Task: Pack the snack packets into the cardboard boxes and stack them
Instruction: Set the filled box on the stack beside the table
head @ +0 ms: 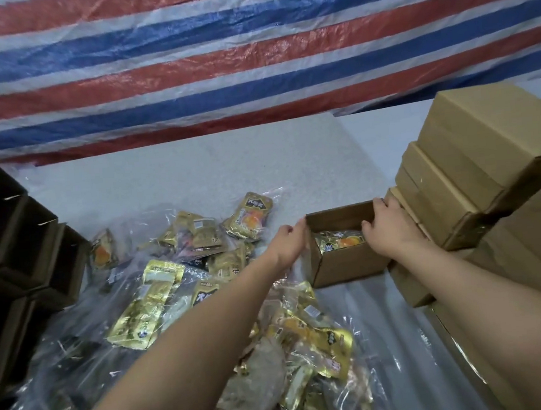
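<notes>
A small open cardboard box (345, 260) sits on the grey table, with gold snack packets (340, 241) showing inside it. My left hand (287, 240) holds the box's left wall near the top corner. My right hand (388, 226) grips the right side, fingers curled over the raised back flap (339, 215). Several loose gold snack packets (146, 304) lie on clear plastic to the left and in front of the box.
Closed cardboard boxes (476, 165) are stacked at the right, right up against the open box. Dark empty boxes (19, 249) stand in a row at the left. A red, white and blue striped tarp (247, 51) hangs behind the table (193, 169).
</notes>
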{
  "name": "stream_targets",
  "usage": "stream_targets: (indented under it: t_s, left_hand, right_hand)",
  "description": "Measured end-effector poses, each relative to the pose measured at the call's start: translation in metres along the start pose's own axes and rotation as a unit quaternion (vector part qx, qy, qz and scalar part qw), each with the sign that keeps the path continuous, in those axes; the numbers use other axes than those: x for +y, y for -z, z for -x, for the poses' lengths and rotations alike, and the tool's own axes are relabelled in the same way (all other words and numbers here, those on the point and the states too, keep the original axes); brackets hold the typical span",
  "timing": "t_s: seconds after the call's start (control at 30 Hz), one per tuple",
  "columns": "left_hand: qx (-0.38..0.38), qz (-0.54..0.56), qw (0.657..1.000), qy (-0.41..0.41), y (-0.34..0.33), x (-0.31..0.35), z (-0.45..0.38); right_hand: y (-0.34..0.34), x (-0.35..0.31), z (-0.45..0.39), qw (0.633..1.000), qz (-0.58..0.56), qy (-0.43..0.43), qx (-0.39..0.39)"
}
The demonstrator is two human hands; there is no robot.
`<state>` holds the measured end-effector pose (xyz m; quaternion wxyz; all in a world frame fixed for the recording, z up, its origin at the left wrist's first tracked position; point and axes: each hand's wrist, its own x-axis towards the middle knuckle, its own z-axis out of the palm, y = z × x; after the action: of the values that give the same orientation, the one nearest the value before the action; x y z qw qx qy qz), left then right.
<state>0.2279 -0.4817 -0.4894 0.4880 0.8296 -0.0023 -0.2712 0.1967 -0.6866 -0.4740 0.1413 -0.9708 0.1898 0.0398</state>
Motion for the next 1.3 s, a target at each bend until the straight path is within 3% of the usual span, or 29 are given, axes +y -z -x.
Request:
stream_targets:
  t_s: [0.07, 0.13, 0.27, 0.4, 0.53, 0.7, 0.8, 0.93, 1.07, 1.17, 1.3]
  left_hand:
    - [-0.012, -0.143, 0.990, -0.018, 0.010, -0.017, 0.030]
    - [-0.001, -0.189, 0.981, -0.055, 0.039, -0.033, 0.078]
    - [0.071, -0.130, 0.982, -0.116, 0.091, -0.054, 0.170]
    - [0.160, -0.078, 0.978, -0.108, 0.140, -0.080, 0.252]
    - [0.172, -0.071, 0.980, -0.066, 0.163, -0.107, 0.315]
    - [0.142, -0.060, 0.987, -0.050, 0.178, -0.131, 0.369]
    - [0.199, -0.067, 0.975, -0.077, 0.198, -0.123, 0.396]
    - [0.343, -0.057, 0.920, -0.183, 0.255, -0.083, 0.436]
    - [0.510, -0.106, 0.810, -0.269, 0.329, -0.035, 0.470]
    - [0.580, -0.207, 0.752, -0.234, 0.377, -0.010, 0.475]
    - [0.594, -0.343, 0.720, -0.106, 0.421, 0.002, 0.459]
  right_hand:
    - [0.002, -0.003, 0.011, 0.999, -0.005, 0.017, 0.044]
    - [0.010, -0.026, 0.034, 0.994, -0.064, 0.038, 0.082]
    - [0.012, -0.061, 0.103, 0.968, -0.227, 0.044, 0.094]
    - [0.006, -0.112, 0.176, 0.955, -0.287, 0.071, 0.033]
    - [0.007, -0.167, 0.230, 0.961, -0.234, 0.135, -0.054]
    - [-0.018, -0.211, 0.278, 0.963, -0.053, 0.225, -0.138]
    - [-0.033, -0.224, 0.302, 0.953, 0.022, 0.232, -0.194]
    - [-0.013, -0.265, 0.320, 0.950, -0.059, 0.264, -0.154]
    - [0.062, -0.350, 0.333, 0.914, -0.204, 0.344, -0.072]
    - [0.117, -0.420, 0.339, 0.874, -0.262, 0.408, -0.026]
    - [0.157, -0.485, 0.339, 0.852, -0.310, 0.422, -0.024]
